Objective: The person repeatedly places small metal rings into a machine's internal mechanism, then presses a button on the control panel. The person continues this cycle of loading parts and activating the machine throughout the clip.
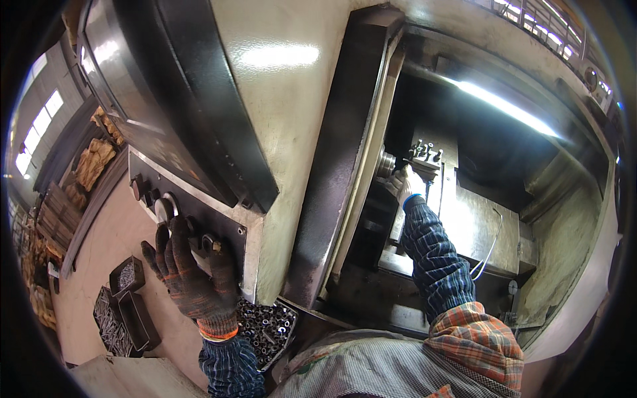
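Observation:
My left hand [197,275], in a dark work glove with an orange cuff, lies over the black control panel [222,229] of a machine tool. Its fingers are stretched out and apart, the tips beside a round pale knob [166,207]. Inside the machine's lit chamber my right hand [410,184], in a pale covering, reaches to the metal spindle nose [386,164]. Those fingers are bent together against its front; what they hold, if anything, is hidden. Just beyond that hand stands a tool post [426,159] with several upright bolts.
A bin of small metal parts [265,331] stands below the panel. Dark trays [138,322] with metal pieces sit on the floor at left. The door frame [345,152] rises left of my right arm; a metal slide [488,225] lies to its right.

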A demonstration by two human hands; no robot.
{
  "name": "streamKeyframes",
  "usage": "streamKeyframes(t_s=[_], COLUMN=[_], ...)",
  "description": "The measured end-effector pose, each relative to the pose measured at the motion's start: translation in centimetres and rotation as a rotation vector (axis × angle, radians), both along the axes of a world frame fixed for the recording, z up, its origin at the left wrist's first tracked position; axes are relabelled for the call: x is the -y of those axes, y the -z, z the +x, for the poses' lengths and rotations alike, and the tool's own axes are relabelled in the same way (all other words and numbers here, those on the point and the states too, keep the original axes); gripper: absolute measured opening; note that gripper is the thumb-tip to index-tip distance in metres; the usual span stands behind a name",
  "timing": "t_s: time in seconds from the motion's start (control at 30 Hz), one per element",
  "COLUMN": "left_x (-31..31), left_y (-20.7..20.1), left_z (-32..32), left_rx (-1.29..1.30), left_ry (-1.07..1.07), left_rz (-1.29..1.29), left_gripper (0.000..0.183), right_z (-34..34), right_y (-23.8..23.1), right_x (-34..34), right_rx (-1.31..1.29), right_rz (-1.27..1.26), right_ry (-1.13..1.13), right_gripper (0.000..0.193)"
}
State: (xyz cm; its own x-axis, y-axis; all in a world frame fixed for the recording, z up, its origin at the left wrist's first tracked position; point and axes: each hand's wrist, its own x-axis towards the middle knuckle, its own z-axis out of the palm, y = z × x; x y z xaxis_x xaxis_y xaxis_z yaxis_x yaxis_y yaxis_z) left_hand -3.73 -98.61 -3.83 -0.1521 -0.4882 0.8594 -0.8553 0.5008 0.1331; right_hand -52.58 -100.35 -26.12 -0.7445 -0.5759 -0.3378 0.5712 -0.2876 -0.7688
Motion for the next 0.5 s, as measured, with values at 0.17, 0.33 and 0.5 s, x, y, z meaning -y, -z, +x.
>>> streamKeyframes(t_s=[0.17,0.33,0.5], left_x=[-0.2,-0.1,0.1], left_y=[0.0,1.0,1.4], left_z=[0.1,-0.5,-0.5], left_rx=[0.019,-0.168,-0.116], left_ry=[-0.015,0.050,0.024], left_rz=[0.065,0.088,0.075], left_gripper=[0.056,0.054,0.049], right_z=[0.0,-1.0,-2.0], right_y=[-0.9,0.5,2.8], right_x=[0.8,1.6,2.2], right_rx=[0.117,0.160,0.211], right_rz=[-0.078,-0.061,-0.170], right_ry=[-0.048,0.016,0.001], right_gripper=[0.064,0.054,0.034])
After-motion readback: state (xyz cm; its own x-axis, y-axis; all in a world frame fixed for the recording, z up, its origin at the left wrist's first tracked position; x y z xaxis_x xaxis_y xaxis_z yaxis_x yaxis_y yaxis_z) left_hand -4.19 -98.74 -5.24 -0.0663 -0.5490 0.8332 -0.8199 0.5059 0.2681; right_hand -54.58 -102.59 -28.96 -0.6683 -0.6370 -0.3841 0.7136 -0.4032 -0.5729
